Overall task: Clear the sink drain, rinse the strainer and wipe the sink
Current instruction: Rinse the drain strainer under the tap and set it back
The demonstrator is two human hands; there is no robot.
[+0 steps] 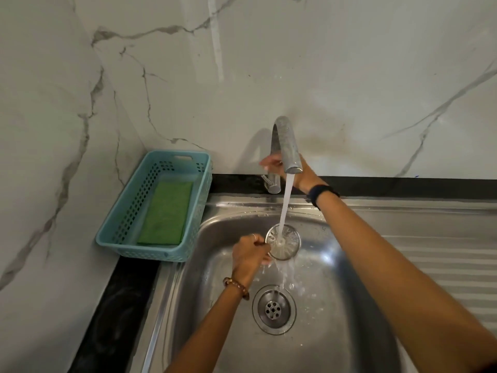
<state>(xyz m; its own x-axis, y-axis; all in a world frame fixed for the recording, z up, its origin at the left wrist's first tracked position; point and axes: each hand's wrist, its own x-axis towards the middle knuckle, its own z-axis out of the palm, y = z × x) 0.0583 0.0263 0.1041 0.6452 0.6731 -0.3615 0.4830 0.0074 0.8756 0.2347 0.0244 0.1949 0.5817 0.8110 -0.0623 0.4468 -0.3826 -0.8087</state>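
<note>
My left hand [248, 253] grips the rim of the round metal strainer [289, 244] and holds it tilted under the running water inside the steel sink [349, 305]. Water falls from the curved faucet [285, 146], hits the strainer's middle and spills down beside the open drain [273, 309]. My right hand [298, 170] reaches behind the spout, by the faucet's base and lever [270, 183]; its fingers are mostly hidden by the spout.
A light blue perforated basket [134, 211] with a green scouring pad [166, 212] stands on the black counter left of the sink. A ribbed steel drainboard [441, 251] lies to the right. Marble-patterned walls close in behind and on the left.
</note>
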